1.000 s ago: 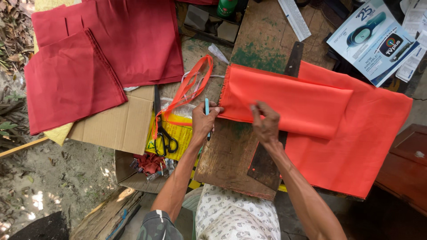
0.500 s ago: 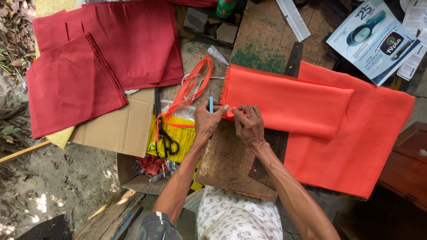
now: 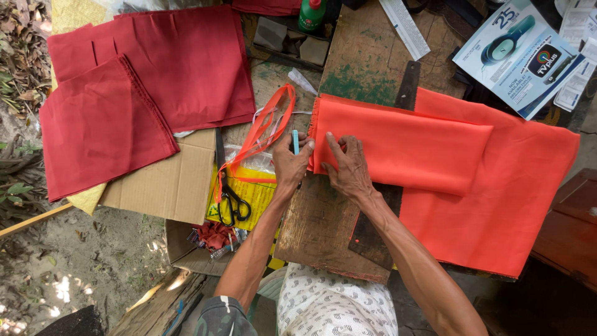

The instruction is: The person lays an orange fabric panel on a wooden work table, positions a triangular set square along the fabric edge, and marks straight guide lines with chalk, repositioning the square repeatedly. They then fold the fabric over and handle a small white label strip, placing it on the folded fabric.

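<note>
Left hand (image 3: 290, 167): a small light-blue marker (image 3: 296, 142) is pinched in the grip, at the left edge of the folded orange cloth (image 3: 404, 143). Right hand (image 3: 348, 165): fingers spread flat, pressed on that cloth's corner. Cloth is laid on the wooden surface (image 3: 367, 62). Black-handled scissors (image 3: 232, 204) are seen nearby, left.

orange cloth (image 3: 404, 146) under the right hand (image 3: 348, 165); dark red cloth (image 3: 155, 68) and black scissors (image 3: 231, 202) beyond the left hand (image 3: 291, 163).
</note>
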